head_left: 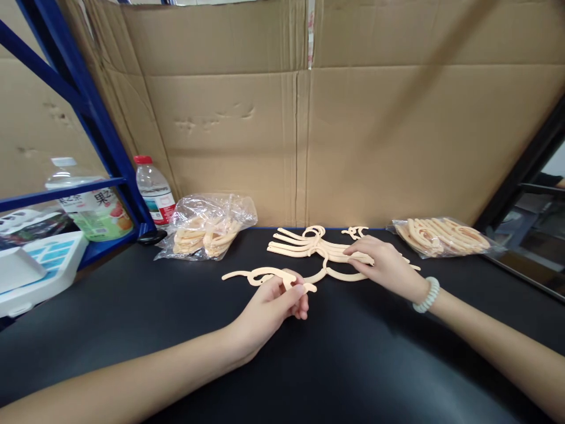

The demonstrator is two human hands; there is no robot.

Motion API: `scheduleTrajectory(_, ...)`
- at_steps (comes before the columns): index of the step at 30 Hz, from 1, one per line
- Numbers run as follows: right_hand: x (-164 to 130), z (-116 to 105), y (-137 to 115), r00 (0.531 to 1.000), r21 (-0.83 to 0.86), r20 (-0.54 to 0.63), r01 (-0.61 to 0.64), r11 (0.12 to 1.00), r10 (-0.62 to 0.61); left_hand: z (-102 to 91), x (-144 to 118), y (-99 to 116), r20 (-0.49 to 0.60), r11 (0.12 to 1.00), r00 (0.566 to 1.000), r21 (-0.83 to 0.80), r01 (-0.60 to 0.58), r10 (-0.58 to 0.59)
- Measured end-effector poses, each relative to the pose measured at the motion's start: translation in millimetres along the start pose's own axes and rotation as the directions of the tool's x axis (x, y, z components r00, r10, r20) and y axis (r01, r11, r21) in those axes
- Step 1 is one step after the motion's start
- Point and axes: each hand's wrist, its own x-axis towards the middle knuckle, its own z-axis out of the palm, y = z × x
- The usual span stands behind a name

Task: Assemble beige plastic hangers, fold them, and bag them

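My left hand [276, 303] is closed around cream plastic hanger hook pieces [269, 272], held just above the black tabletop. A curved end sticks out to the left and a short end shows past my thumb. My right hand [386, 265] reaches over a row of cream folding hangers [291, 247], thumb and fingers pinched on one hanger's arm. These hangers lie side by side with curved arms and round hooks. One hanger with spread arms [346, 275] lies closest to me, partly behind both hands. A small loose hook piece [355, 232] sits behind the row.
A clear bag of cream pieces [207, 229] lies at the left, another bag [441, 235] at the right. Beside a blue shelf frame [99, 129] stand a red-capped bottle [154, 191] and a larger bottle [95, 206]. A cardboard wall [229, 129] closes off the back.
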Motion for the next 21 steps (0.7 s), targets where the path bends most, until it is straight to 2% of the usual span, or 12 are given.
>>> scheduleTrajectory(4, 0.9, 3.5, 26.9, 0.994, -0.139, 0.109, 0.025, 0.99, -0.01, 0.0, -0.5, 1.9, 0.025, 1.0, 1.0, -0.028, -0.001, 0.001)
scheduleTrajectory(12, 7.0, 16.0, 33.6, 0.991, -0.252, 0.134, 0.051, 0.966, -0.018, -1.3, -1.3, 1.4, 0.029, 0.996, 0.999, 0.09, -0.027, 0.024)
scheduleTrajectory(17, 7.4, 14.0, 34.3, 0.994, -0.242, 0.102, 0.053, 0.969, -0.029, -2.3, -1.9, 2.4, 0.023, 0.989, 0.999, 0.143, -0.029, 0.026)
scheduleTrajectory(21, 7.0, 10.0, 33.7, 0.999, -0.191, 0.035, -0.003, 0.982, 0.01, -2.4, -1.4, 2.1, 0.029, 0.99, 0.999, 0.137, -0.03, 0.026)
